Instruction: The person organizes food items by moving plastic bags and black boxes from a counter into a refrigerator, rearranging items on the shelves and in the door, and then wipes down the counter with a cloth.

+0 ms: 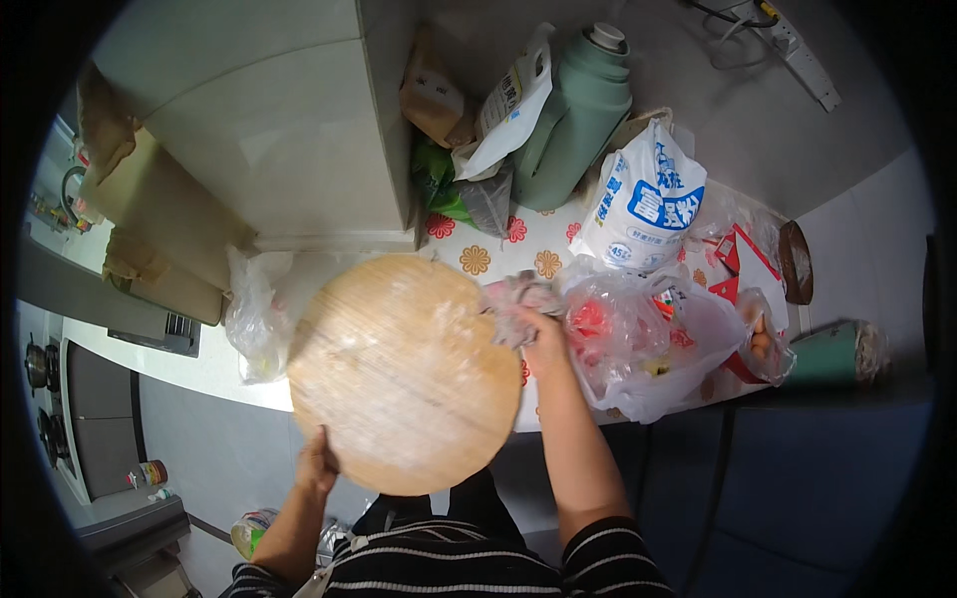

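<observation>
A large round wooden board (399, 369) with whitish, floury smears on its face tilts up toward me over the counter's front edge. My left hand (317, 461) grips its lower left rim, the fingers out of sight behind it. At the board's upper right edge, my right hand (544, 341) is closed on a crumpled pinkish-grey cloth (522, 303). The cloth meets or overlaps the rim; motion blurs it slightly. Just right of that hand lies a thin white plastic bag (638, 344) with red items inside.
Behind stand a green thermos (573, 120), a white-and-blue flour bag (643, 199) and a brown paper bag (436, 95). A clear plastic bag (256, 314) lies left of the board. Eggs (761, 339) in a bag sit far right. The counter cover (493, 249) has flower prints.
</observation>
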Demonstrator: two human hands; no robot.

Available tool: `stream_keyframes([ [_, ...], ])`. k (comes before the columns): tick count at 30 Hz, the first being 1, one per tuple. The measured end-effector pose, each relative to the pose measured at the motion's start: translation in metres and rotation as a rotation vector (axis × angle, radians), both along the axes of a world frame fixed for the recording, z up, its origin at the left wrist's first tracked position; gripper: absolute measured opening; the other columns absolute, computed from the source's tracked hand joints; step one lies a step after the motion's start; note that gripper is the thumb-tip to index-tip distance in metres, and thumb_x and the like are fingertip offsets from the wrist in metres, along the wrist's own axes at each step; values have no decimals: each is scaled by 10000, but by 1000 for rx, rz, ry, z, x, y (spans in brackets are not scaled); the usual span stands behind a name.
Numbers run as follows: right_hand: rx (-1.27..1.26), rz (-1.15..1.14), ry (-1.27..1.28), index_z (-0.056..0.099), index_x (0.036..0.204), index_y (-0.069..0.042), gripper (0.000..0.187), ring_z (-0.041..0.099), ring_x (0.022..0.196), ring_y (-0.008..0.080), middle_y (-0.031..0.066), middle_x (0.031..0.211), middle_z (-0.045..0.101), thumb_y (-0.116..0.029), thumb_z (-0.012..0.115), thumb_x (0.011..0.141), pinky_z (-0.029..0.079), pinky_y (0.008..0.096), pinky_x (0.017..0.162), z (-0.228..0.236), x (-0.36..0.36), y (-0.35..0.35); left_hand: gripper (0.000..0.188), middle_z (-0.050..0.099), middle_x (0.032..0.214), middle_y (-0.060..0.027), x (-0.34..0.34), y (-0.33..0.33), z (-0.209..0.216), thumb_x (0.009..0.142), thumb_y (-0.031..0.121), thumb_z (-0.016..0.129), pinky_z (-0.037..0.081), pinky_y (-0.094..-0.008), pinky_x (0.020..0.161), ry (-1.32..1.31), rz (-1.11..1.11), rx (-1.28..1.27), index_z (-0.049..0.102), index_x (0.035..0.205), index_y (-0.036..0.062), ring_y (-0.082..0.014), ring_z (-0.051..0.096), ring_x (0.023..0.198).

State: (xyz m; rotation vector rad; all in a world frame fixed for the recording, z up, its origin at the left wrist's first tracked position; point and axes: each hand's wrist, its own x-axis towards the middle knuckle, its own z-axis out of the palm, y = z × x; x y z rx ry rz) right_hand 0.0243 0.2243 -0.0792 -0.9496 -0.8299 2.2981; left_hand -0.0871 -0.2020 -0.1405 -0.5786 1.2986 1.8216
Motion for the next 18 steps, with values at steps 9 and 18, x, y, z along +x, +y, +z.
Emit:
stream_keyframes([
  [9,277,-541,-200,600,1053,-28,355,608,872,168,62,1008,618,-14,686,709,491,301,759,5,81,107,478,508,1205,-143,-50,-56,-27,868,156,629,412,-331,956,284,260,-585,427,1255,-37,-238,513,1089],
  [18,1462,407,-599,589,1110,-125,473,550,1073,368,146,1270,467,45,632,671,501,405,843,30,91,90,621,341,1421,-160,-11,112,77,808,31,644,191,-388,1116,1431,-96,-861,349,1354,4,-304,297,1333],
])
